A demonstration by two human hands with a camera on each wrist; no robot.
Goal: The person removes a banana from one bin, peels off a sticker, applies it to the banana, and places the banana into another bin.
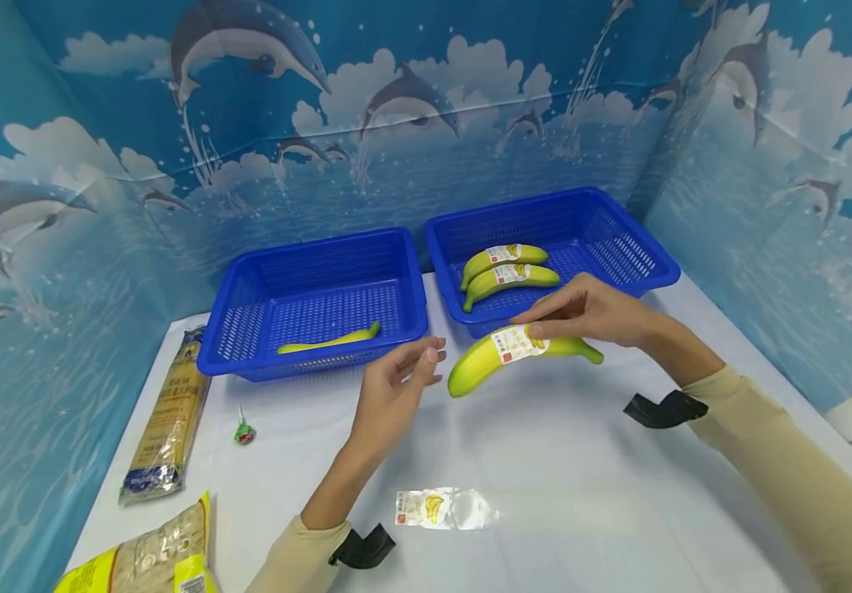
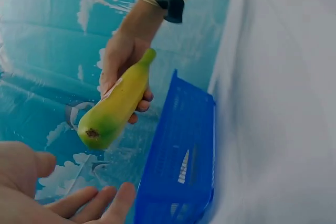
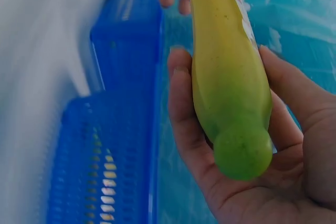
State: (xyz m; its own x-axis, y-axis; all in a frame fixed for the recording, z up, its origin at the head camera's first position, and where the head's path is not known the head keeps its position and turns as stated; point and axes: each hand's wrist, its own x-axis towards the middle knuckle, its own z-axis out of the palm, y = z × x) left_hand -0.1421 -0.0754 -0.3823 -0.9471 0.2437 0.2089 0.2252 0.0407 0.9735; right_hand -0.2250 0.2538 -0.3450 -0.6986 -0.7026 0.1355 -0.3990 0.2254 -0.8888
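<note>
One curved yellow-green banana (image 1: 472, 367) with a white printed label (image 1: 518, 343) was gripped by the right hand (image 1: 598, 310) above the counter (image 1: 285, 469), in front of the blue perforated plastic basket (image 1: 500, 229) at the far right corner. Just beside its blunt end, the left hand (image 1: 396, 385) hung with fingers relaxed. Two more labelled bananas (image 1: 537, 275) lay inside the basket; a clear strip (image 1: 472, 511) with a banana sticker (image 1: 424, 508) lay toward the near edge.

The head camera looks forward and down over the table (image 1: 270, 478). The wrist cameras look from close, roughly towards each other, and share one banana (image 2: 123, 95): the left sees its tip (image 2: 92, 132), the right, nearer, its stem (image 3: 243, 153).
</note>
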